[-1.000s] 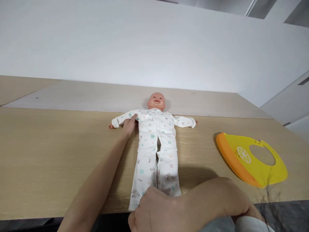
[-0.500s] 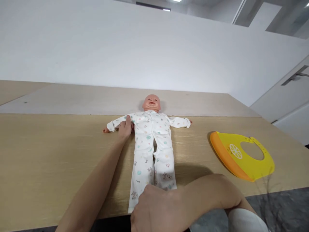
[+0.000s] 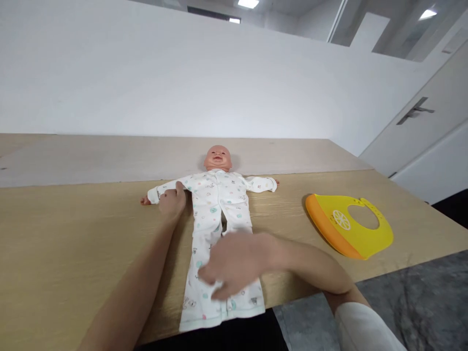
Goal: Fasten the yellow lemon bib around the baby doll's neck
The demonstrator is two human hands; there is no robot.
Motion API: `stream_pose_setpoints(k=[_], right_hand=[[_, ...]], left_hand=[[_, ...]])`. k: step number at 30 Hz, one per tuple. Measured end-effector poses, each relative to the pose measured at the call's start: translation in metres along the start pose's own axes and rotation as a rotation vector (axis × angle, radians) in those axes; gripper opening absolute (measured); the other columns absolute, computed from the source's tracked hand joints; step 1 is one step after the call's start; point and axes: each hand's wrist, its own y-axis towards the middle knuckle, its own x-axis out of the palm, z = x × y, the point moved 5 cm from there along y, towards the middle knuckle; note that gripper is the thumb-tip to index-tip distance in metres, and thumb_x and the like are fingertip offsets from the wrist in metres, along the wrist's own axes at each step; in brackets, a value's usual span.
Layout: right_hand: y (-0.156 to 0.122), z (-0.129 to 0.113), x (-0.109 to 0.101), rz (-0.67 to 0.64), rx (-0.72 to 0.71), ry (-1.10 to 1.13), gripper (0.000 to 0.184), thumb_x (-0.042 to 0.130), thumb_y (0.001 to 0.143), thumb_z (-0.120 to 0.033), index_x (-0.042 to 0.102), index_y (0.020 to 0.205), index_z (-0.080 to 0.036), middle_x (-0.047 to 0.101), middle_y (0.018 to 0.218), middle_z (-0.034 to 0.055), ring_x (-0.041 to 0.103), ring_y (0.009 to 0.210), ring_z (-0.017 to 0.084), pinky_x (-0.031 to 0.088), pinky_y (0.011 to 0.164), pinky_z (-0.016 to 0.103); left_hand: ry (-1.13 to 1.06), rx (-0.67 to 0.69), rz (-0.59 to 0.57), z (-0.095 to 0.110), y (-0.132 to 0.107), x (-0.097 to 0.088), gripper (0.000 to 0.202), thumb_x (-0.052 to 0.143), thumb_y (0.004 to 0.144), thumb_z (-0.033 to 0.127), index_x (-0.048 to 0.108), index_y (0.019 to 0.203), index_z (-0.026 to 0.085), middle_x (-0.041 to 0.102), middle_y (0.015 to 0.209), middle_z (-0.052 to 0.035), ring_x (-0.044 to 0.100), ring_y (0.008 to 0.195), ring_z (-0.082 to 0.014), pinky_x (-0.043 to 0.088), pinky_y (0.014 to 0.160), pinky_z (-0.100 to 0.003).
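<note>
A baby doll (image 3: 218,158) lies face up on the table with both arms spread. It wears a white printed pajama top (image 3: 229,195) and matching pajama pants (image 3: 199,278), whose leg ends reach the front edge. My left hand (image 3: 172,201) is closed at the doll's sleeve near the armpit, thumb on top; its other fingertips are hidden. Over the pants, my right hand (image 3: 237,261) is smeared by motion. Its thumb and forefinger are apart, and nothing shows between them. To the right lies a yellow bib (image 3: 369,239) with an orange pocket.
The wooden table (image 3: 91,243) meets a pale strip (image 3: 109,156) along its back, below a white wall (image 3: 164,78). At the right is a door with a metal handle (image 3: 415,111). Grey floor (image 3: 395,297) shows beyond the front right edge.
My right hand has lifted from the pants' leg ends and moved up over the legs, its fingers parting. My left hand stays at the sleeve. The view has shifted slightly right.
</note>
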Motion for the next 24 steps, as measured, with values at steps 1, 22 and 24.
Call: stream_pose_setpoints(k=[1,22,24], right_hand=[[-0.007,0.022,-0.013,0.032,0.037,0.037,0.026,0.059,0.085,-0.041,0.066,0.075,-0.019,0.069,0.073,-0.0032,0.055,0.057,0.009,0.034,0.048,0.021],[-0.161,0.302,0.036,0.699,1.339,0.638,0.032,0.07,0.077,-0.039,0.054,0.064,-0.014,0.06,0.062,0.0064,0.058,0.067,0.017,0.039,0.06,0.023],[-0.16,0.301,0.038,0.718,1.267,0.75,0.032,0.071,0.078,-0.037,0.054,0.067,-0.013,0.058,0.059,0.0034,0.054,0.058,0.012,0.037,0.056,0.021]], left_hand=[[0.047,-0.021,0.017,0.0,0.0,-0.001,0.046,0.05,0.078,0.053,0.067,0.091,0.012,0.061,0.109,-0.0316,0.045,0.123,-0.0505,0.029,0.1,-0.062],[0.333,-0.078,-0.014,0.017,-0.008,-0.006,0.073,0.025,0.091,0.051,0.065,0.108,-0.008,0.059,0.118,-0.0379,0.052,0.119,-0.0473,0.04,0.097,-0.055],[0.329,-0.081,-0.02,0.016,-0.006,-0.006,0.07,0.026,0.091,0.048,0.065,0.109,-0.008,0.059,0.119,-0.0378,0.052,0.119,-0.0467,0.04,0.097,-0.053]])
